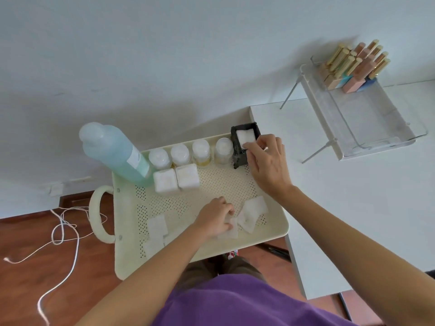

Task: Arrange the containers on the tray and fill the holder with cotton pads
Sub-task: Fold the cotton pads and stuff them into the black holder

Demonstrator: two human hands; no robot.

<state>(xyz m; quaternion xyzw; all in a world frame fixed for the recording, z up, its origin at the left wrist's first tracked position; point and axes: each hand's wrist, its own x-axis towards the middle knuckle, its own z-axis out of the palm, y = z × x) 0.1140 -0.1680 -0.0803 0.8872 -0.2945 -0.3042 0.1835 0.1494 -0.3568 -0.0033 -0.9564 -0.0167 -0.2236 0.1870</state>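
A cream perforated tray (270, 234) carries a tall blue-green bottle (115, 151), a back row of several small round jars (201, 150) and two square white containers (175, 181). At the back right corner stands a black holder (237, 156) with white cotton pads (246, 135) in it. My right hand (268, 161) presses a pad at the holder's top, fingertips on it. My left hand (215, 216) pinches a cotton pad (231, 231) lying on the tray. Loose pads (253, 211) lie to the right, with other loose pads (156, 227) to the left of that hand.
A white table (353, 208) adjoins the tray on the right. On it stands a raised clear rack (367, 118) with several pink and gold bottles (355, 67). A white cord (63, 234) trails over the wooden floor at left. The tray's handle (96, 212) sticks out leftward.
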